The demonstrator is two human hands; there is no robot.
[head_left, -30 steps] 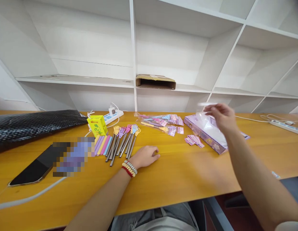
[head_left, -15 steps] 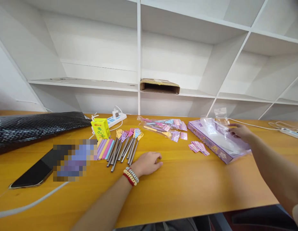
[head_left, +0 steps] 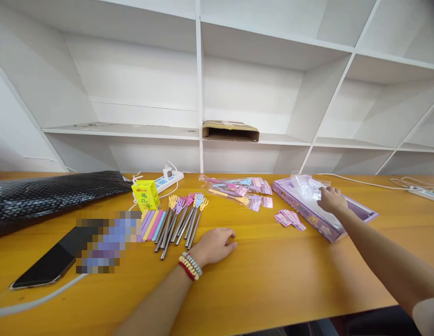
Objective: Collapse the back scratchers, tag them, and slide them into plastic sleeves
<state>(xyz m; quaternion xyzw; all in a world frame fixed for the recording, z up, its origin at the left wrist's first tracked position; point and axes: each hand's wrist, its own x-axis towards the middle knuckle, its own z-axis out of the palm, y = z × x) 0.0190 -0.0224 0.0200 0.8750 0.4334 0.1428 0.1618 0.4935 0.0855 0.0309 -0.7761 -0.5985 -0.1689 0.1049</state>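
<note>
As a person's right hand (head_left: 332, 200) reaches over the purple box (head_left: 303, 208), its fingers bend down at the clear plastic bags (head_left: 304, 186) lying inside; whether they grip one cannot be told. To the left of the purple box and nearer the wearer, the left hand (head_left: 216, 245) rests on the wooden table (head_left: 259, 284), half open, fingers loosely curled, empty. Farther left of the purple box, just past that hand, metal rods with hand-shaped heads (head_left: 182, 221) lie fanned in yellow, purple, pink and blue, beside a row of pastel sticks (head_left: 154, 225) and a yellow carton (head_left: 146, 195). Small pink cards (head_left: 290, 219) sit just left of the purple box, near its front end, while bagged pieces (head_left: 234, 186) lie left of its far end.
</note>
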